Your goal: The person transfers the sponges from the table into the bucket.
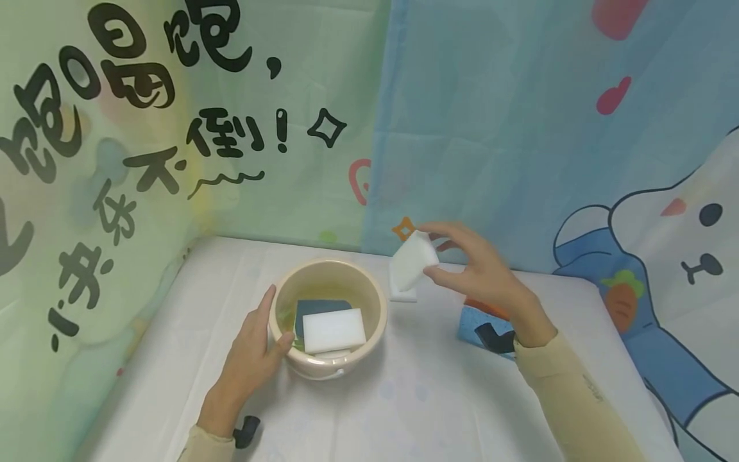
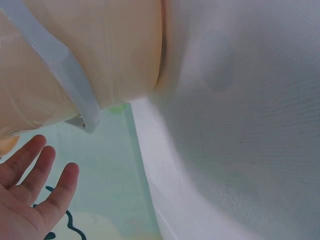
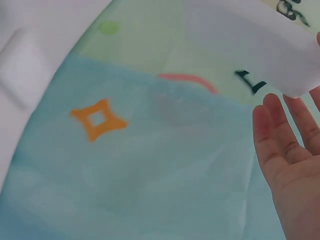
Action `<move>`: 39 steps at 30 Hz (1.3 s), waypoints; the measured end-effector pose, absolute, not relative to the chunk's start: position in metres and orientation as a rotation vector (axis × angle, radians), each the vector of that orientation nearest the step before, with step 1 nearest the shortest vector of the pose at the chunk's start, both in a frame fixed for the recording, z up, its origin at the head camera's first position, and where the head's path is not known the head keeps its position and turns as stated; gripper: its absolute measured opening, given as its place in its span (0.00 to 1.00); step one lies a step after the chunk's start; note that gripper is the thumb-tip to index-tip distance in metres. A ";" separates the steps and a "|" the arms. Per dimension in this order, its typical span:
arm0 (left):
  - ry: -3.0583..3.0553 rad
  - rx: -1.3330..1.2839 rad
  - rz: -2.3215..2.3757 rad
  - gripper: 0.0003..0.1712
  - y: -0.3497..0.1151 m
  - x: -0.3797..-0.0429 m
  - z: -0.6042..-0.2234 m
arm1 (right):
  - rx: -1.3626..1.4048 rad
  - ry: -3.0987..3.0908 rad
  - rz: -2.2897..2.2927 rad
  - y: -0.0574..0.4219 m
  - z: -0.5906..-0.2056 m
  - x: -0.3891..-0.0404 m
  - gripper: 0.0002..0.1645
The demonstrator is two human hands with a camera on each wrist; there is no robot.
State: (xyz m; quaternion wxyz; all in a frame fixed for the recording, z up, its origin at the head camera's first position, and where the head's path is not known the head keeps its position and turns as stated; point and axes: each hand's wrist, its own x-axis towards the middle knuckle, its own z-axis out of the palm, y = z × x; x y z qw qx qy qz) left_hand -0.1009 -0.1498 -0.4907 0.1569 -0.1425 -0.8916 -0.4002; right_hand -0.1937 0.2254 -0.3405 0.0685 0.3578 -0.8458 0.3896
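Observation:
A cream bucket (image 1: 378,314) with a pale handle (image 2: 65,62) stands on the white table. Inside it lie a white sponge block (image 1: 333,330) and a dark grey-blue flat piece (image 1: 323,306). At the bucket's left side, my left hand (image 1: 248,353) rests with its thumb at the rim and fingers extended along the outer wall. Between thumb and fingers, my right hand (image 1: 476,263) pinches a second white sponge block (image 1: 412,260), held tilted just right of the bucket. Another white block (image 1: 403,296) lies on the table beneath it, partly hidden.
Under the right wrist lies a blue and orange package (image 1: 473,324), partly covered. Printed cloth (image 1: 491,128) hangs along the back and left of the white table (image 1: 416,410).

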 end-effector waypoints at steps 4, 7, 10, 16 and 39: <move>-2.558 -0.402 -1.144 0.47 -0.151 -0.101 -0.491 | 1.217 -2.452 1.222 0.203 -0.336 -0.203 0.41; -2.564 -0.400 -1.134 0.47 -0.151 -0.102 -0.492 | 1.281 -2.429 1.253 0.186 -0.335 -0.208 0.38; -2.559 -0.405 -1.128 0.47 -0.152 -0.102 -0.493 | 1.327 -2.446 1.301 0.169 -0.337 -0.213 0.37; -2.540 -0.424 -1.135 0.49 -0.154 -0.102 -0.494 | 1.450 -2.515 1.324 0.142 -0.344 -0.226 0.36; -2.555 -0.413 -1.126 0.48 -0.154 -0.102 -0.493 | 1.672 -2.660 1.072 0.117 -0.367 -0.241 0.40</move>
